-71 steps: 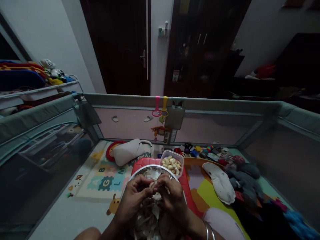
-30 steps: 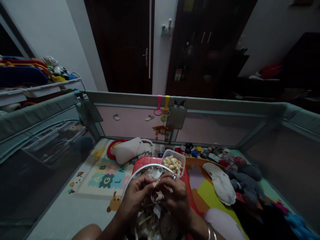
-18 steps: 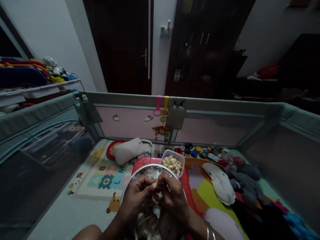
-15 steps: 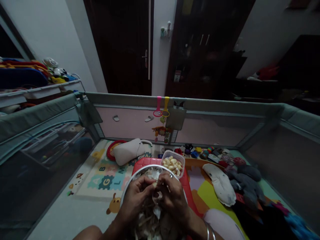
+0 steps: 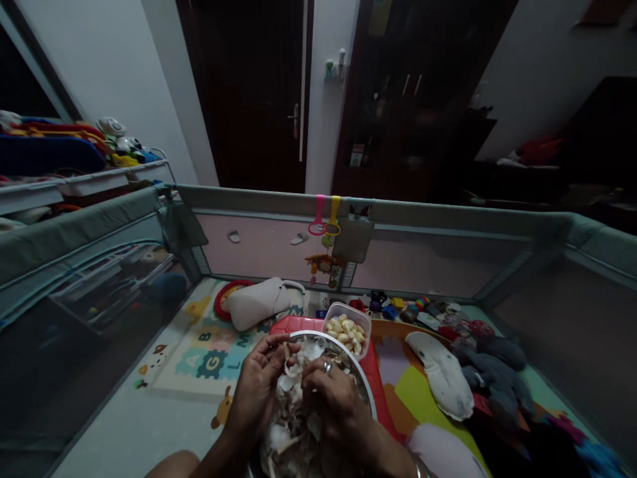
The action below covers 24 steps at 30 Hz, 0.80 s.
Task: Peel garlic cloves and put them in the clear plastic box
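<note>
A round metal bowl (image 5: 359, 376) full of papery garlic skins (image 5: 291, 425) sits on a red tray (image 5: 372, 375) right in front of me. My left hand (image 5: 257, 388) curls over the bowl's left side, fingers pinched on a garlic piece at the pile's top. My right hand (image 5: 333, 401), with a ring on one finger, reaches down into the skins with bent fingers; what it grips is hidden. Just beyond the bowl stands a small clear tub of peeled garlic cloves (image 5: 347, 330).
I sit inside a mesh-walled playpen (image 5: 448, 216) on an alphabet play mat (image 5: 209, 352). A white pillow (image 5: 256, 304) lies behind the tray. Small toys (image 5: 398, 307), a white cushion (image 5: 440, 375) and grey soft toys (image 5: 497, 372) lie at the right. Hanging rings (image 5: 324, 216) dangle from the far rail.
My hands have parted a little and dropped lower into the skins; before, they were pressed together above the bowl on one clove. The view has tilted slightly.
</note>
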Each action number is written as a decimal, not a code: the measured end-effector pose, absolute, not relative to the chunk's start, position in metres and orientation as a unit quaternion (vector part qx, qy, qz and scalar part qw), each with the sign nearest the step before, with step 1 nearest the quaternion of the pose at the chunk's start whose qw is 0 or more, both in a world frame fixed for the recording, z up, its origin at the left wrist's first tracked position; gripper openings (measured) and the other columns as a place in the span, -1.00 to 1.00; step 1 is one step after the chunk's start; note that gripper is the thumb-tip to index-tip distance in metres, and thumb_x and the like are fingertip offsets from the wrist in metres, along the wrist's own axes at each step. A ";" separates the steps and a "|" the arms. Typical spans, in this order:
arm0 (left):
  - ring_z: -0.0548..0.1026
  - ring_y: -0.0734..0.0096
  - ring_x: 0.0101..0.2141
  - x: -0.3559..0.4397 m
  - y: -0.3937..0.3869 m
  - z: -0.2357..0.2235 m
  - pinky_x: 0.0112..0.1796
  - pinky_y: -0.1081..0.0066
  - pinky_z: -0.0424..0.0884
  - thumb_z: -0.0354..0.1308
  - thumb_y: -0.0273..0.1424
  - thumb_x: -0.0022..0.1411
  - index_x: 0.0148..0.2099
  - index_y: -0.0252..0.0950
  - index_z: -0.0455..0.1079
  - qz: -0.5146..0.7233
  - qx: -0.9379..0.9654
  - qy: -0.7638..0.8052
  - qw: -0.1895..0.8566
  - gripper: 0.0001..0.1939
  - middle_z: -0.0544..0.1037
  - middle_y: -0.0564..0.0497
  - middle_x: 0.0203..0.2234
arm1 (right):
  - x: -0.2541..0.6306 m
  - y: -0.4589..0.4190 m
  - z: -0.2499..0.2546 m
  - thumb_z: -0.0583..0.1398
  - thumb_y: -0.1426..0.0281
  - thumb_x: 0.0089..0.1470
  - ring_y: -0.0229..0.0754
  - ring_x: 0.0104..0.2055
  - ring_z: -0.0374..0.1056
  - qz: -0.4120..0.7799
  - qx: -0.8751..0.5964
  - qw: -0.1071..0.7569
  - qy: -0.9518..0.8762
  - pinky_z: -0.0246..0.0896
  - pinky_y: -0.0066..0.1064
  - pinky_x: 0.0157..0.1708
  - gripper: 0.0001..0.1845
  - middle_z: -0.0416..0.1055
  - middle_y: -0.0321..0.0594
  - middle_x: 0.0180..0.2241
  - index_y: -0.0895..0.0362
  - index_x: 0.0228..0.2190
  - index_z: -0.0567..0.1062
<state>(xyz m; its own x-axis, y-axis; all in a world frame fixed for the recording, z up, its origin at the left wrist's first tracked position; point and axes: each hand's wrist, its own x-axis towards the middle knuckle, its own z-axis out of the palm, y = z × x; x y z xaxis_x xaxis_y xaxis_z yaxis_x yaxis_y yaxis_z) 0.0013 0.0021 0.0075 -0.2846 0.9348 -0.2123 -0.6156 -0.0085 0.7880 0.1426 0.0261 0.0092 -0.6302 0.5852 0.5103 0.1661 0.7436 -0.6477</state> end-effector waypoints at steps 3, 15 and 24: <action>0.40 0.54 -0.55 0.001 0.002 0.007 -0.45 0.53 0.32 0.34 -0.33 -0.13 -0.29 -0.39 0.39 0.670 0.219 0.422 0.571 -0.65 0.51 0.00 -0.49 | 0.143 0.028 0.006 0.02 0.64 -0.12 -0.18 -0.36 0.29 0.274 -0.229 0.358 -0.863 0.19 -0.43 -0.39 -0.78 0.38 -0.16 -0.40 0.13 -0.44 0.36; 0.44 0.36 -0.42 0.001 -0.004 0.002 -0.38 0.49 0.32 0.33 -0.31 -0.14 -0.37 -0.33 0.41 0.641 0.316 0.478 0.511 -0.72 0.51 0.02 -0.48 | 0.143 0.029 0.007 0.17 0.47 -0.02 -0.19 -0.39 0.34 0.281 -0.334 0.354 -0.827 0.18 -0.45 -0.43 -0.94 0.44 -0.24 -0.44 0.12 -0.40 0.42; 0.44 0.35 -0.40 0.007 -0.007 0.008 -0.34 0.48 0.34 0.29 -0.45 -0.11 -0.37 -0.31 0.43 0.623 0.392 0.501 0.455 -0.83 0.50 0.02 -0.48 | 0.141 0.031 -0.001 0.07 0.48 0.07 -0.23 -0.48 0.31 0.256 -0.340 0.392 -0.816 0.15 -0.46 -0.48 -0.85 0.40 -0.24 -0.54 0.15 -0.50 0.38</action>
<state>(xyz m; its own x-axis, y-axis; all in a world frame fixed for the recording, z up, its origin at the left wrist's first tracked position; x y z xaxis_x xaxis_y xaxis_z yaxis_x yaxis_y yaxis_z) 0.0072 -0.0070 0.0078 -0.2786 0.9598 0.0328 -0.1744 -0.0841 0.9811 0.1411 0.0310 -0.0006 -0.4616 0.7550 0.4657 0.3541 0.6382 -0.6836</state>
